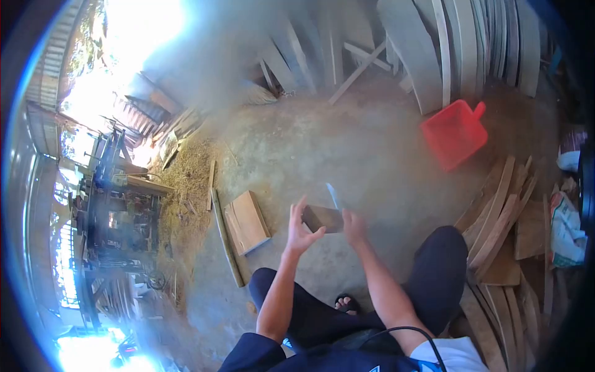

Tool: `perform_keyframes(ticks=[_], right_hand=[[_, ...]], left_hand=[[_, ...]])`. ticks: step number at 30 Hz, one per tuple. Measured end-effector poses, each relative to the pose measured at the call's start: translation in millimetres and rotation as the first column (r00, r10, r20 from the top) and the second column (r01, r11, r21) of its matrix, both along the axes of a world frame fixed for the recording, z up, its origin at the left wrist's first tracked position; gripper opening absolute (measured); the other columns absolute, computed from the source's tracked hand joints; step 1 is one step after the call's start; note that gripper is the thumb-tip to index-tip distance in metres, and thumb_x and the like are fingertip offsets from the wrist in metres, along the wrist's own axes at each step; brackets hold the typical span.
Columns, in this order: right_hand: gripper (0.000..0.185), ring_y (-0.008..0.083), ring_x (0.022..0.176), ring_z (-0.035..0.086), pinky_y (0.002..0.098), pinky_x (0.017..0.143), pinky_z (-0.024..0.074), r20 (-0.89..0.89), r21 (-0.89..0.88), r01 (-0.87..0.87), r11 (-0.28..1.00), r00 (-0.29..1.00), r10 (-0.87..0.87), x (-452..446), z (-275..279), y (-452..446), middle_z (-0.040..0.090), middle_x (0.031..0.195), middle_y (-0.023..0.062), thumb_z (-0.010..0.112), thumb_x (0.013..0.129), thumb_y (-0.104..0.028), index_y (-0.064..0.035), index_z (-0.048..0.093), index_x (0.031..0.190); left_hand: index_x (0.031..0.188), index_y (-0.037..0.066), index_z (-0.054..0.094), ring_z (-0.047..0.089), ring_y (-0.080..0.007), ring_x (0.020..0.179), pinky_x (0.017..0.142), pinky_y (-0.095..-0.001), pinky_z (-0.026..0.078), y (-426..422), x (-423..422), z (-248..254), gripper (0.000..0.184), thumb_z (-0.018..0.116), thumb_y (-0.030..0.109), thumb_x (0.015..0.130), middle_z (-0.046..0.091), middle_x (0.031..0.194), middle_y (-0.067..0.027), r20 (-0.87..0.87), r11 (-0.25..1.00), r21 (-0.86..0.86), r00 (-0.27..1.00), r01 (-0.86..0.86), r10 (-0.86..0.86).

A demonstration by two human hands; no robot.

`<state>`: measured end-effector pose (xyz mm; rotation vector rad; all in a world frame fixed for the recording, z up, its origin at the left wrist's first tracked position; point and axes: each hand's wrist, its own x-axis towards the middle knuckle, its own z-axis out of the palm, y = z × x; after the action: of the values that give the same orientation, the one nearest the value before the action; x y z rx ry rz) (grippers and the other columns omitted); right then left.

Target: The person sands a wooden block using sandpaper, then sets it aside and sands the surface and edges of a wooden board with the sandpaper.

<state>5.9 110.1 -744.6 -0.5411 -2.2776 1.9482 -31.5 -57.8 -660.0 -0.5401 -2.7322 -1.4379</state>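
Observation:
A small brown block is between my two hands, above the concrete floor. My left hand, thumb and fingers spread apart, is at the block's left end. At its right end, my right hand has its fingers pressed together, slightly blurred. A thin pale blade-like strip sticks up beside the right fingers; how it is held cannot be made out. On the floor to the left lies a flat wooden box or board, next to a long thin pole.
A red dustpan lies at the upper right. Curved wooden pieces are piled at the right, and tall boards lean at the back. Machinery and wood shavings are at the left. My knees flank the work.

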Motion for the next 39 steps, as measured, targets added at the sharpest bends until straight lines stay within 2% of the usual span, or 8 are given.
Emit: perform_keyframes(ticks=[3,7,10,19,22,28,34,39], right_hand=[[0.035,0.04,0.111,0.06,0.0434,0.095,0.0464,-0.162,0.121,-0.082,0.989,0.982,0.102,10.5,-11.2,-23.0,0.066,0.117,0.0231,0.047,0.102,-0.022,-0.0004,0.062,0.126],[0.036,0.0388,0.121,0.057,0.0425,0.103,0.0428,-0.249,0.088,-0.035,0.995,0.967,0.056,15.7,-6.3,-31.6,0.062,0.126,0.0243,0.046,0.102,-0.016,0.0004,0.058,0.132],[0.038,0.0375,0.127,0.054,0.0409,0.107,0.0402,-0.218,0.031,-0.054,0.998,0.974,0.059,12.1,-21.6,-35.4,0.06,0.131,0.0244,0.044,0.102,-0.012,0.0021,0.054,0.136],[0.042,0.0329,0.137,0.046,0.0385,0.112,0.0345,-0.123,-0.029,0.025,0.999,0.992,-0.029,21.8,17.7,-48.0,0.049,0.146,0.0214,0.038,0.104,-0.01,0.0038,0.045,0.143],[0.042,0.0332,0.139,0.043,0.0385,0.114,0.0331,-0.319,-0.046,0.075,0.996,0.944,-0.086,8.0,34.3,-41.8,0.047,0.147,0.0212,0.038,0.104,-0.01,0.0043,0.046,0.142],[0.039,0.0345,0.14,0.042,0.0396,0.115,0.0322,-0.327,0.035,0.008,0.999,0.945,0.004,-4.8,25.9,-35.3,0.047,0.148,0.0212,0.041,0.102,-0.01,0.0052,0.053,0.136],[0.043,0.0392,0.14,0.04,0.0434,0.114,0.0324,-0.517,0.23,-0.156,0.961,0.816,0.257,2.8,45.7,-28.2,0.042,0.151,0.023,0.05,0.097,-0.012,0.0062,0.051,0.136],[0.061,0.0409,0.141,0.035,0.0445,0.115,0.0292,-0.5,0.091,-0.178,0.98,0.843,0.2,-3.8,52.5,-34.9,0.035,0.155,0.0237,0.055,0.096,-0.021,0.0074,0.035,0.146]], left_hand=[[0.142,0.005,0.042,0.053,-0.0195,0.117,0.101,-0.0344,0.045,14.1,14.1,-37.7,0.063,0.065,0.025,0.086,0.057,0.117,-0.0103,0.169,0.876,0.447,0.979,-0.181,0.116],[0.126,0.003,0.054,0.058,-0.0202,0.11,0.097,-0.0359,0.047,39.4,15.4,-25.8,0.039,0.049,0.033,0.103,0.06,0.117,-0.0098,0.655,0.416,0.622,0.732,-0.664,0.189],[0.12,0.001,0.058,0.062,-0.0211,0.105,0.094,-0.0363,0.049,24.9,4.3,-26.5,0.037,0.048,0.033,0.104,0.064,0.115,-0.01,0.711,0.519,0.627,0.699,-0.581,-0.077],[0.113,0.001,0.064,0.062,-0.0181,0.104,0.093,-0.0346,0.048,21.1,9.2,-14.6,0.031,0.049,0.026,0.104,0.066,0.113,-0.0095,0.566,0.512,0.748,0.808,-0.422,-0.162],[0.112,0.001,0.064,0.061,-0.0186,0.107,0.095,-0.0348,0.047,27.4,1.5,-5.4,0.03,0.048,0.025,0.104,0.065,0.115,-0.0105,0.467,0.495,0.802,0.868,-0.335,-0.17],[0.113,0.004,0.063,0.061,-0.0206,0.108,0.093,-0.0357,0.049,30.0,-11.9,-51.7,0.037,0.047,0.036,0.104,0.065,0.117,-0.0118,0.581,0.509,0.737,0.802,-0.445,-0.14],[0.123,0.005,0.058,0.063,-0.0235,0.106,0.093,-0.0398,0.05,22.1,-33.6,-59.0,0.047,0.04,0.045,0.105,0.064,0.118,-0.0118,0.622,0.43,0.756,0.747,-0.494,-0.234],[0.142,0.001,0.045,0.057,-0.021,0.116,0.102,-0.0363,0.044,33.4,-30.5,-47.7,0.056,0.033,0.044,0.107,0.058,0.128,-0.0105,0.661,0.554,0.679,0.73,-0.482,-0.174]])
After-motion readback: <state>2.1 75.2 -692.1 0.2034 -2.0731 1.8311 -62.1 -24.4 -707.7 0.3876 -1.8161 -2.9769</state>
